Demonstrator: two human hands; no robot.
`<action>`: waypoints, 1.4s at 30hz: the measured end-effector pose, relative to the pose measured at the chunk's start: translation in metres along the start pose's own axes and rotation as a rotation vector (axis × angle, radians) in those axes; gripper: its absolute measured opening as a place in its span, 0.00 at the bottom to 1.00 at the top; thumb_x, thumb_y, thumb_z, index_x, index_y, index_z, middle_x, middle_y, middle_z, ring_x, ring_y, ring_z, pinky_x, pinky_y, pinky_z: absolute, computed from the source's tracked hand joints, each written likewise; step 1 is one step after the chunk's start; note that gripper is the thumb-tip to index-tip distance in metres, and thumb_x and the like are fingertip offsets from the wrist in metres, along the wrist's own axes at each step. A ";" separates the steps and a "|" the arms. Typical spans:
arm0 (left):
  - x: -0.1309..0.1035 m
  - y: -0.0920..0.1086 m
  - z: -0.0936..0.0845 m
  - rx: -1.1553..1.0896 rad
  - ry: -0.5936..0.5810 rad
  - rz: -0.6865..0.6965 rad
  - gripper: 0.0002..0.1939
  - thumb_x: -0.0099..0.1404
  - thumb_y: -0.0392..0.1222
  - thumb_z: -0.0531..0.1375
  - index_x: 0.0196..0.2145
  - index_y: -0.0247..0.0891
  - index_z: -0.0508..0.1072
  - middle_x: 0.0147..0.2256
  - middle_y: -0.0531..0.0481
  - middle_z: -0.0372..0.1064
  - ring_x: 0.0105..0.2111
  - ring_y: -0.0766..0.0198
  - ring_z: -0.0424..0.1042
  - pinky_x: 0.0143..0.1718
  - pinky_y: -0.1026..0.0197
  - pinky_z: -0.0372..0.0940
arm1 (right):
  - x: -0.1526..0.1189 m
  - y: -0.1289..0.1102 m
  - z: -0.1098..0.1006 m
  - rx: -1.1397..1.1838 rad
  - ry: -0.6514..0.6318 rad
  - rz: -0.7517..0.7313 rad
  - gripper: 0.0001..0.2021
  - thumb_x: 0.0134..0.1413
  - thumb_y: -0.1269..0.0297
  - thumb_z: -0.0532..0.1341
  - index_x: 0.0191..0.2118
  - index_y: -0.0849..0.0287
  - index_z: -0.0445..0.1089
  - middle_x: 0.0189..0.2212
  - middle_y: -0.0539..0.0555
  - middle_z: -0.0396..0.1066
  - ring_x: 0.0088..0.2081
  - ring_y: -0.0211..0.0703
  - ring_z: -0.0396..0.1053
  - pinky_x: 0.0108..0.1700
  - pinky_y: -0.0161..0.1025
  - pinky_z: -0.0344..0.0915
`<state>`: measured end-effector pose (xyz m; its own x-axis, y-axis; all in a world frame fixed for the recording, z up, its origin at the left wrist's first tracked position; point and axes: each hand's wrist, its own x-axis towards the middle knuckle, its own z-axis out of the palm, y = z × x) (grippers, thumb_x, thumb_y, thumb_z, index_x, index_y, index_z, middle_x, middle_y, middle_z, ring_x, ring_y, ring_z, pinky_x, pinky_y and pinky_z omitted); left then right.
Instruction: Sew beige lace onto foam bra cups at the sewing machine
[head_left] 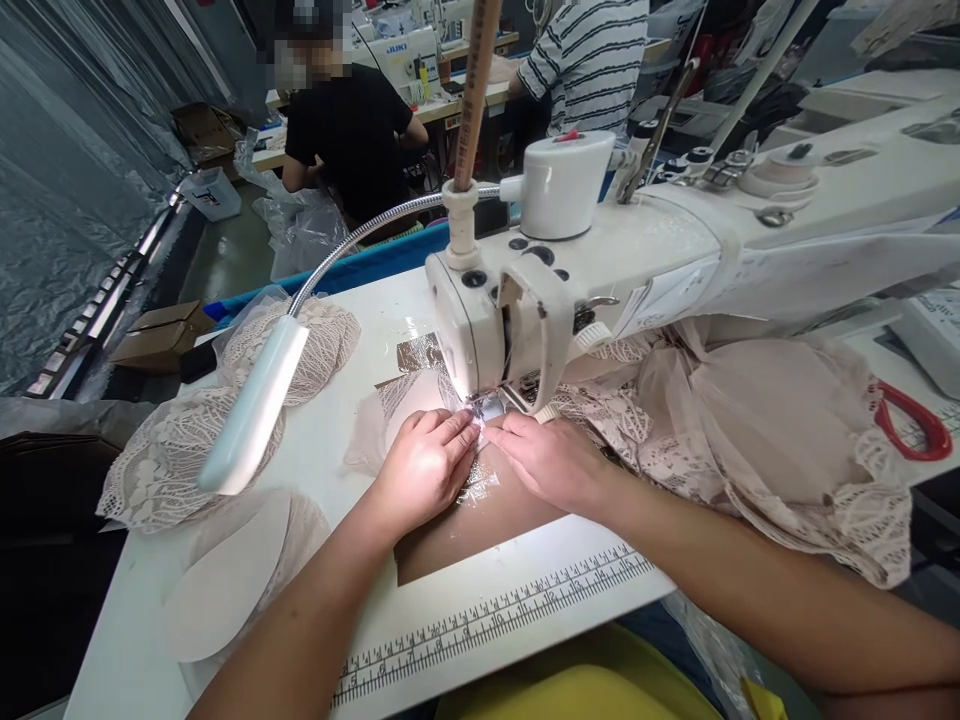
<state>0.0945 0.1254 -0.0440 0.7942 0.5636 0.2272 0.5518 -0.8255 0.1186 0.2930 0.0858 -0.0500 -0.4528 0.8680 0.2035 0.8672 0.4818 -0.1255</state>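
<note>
My left hand lies over a beige lace and mesh piece, its fingers pressed together close to the presser foot. The piece spreads out to the left of that hand, and its edge under the fingers is hidden. From the other side my right hand reaches in, fingers together, fingertips pinching at the same spot by the needle. Both hands rest at the head of a white sewing machine, above a brown sheet on the machine table.
Lace cups and a smooth oval pad lie at left under a gooseneck lamp. Lace garments are heaped at right beside red-handled scissors. A ruler strip runs along the front. Two people sit farther back.
</note>
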 end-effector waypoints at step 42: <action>-0.101 -0.017 -0.121 0.148 -0.124 -0.740 0.26 0.66 0.56 0.48 0.54 0.38 0.66 0.50 0.37 0.69 0.49 0.46 0.69 0.44 0.48 0.64 | -0.002 0.011 0.005 0.125 0.058 -0.083 0.17 0.58 0.70 0.50 0.48 0.58 0.72 0.33 0.55 0.72 0.35 0.45 0.69 0.35 0.40 0.64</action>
<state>-0.0256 0.0788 0.0481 0.2225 0.9745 0.0277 0.9724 -0.2239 0.0651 0.3022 0.0899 -0.0567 -0.5062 0.8179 0.2735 0.7932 0.5660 -0.2246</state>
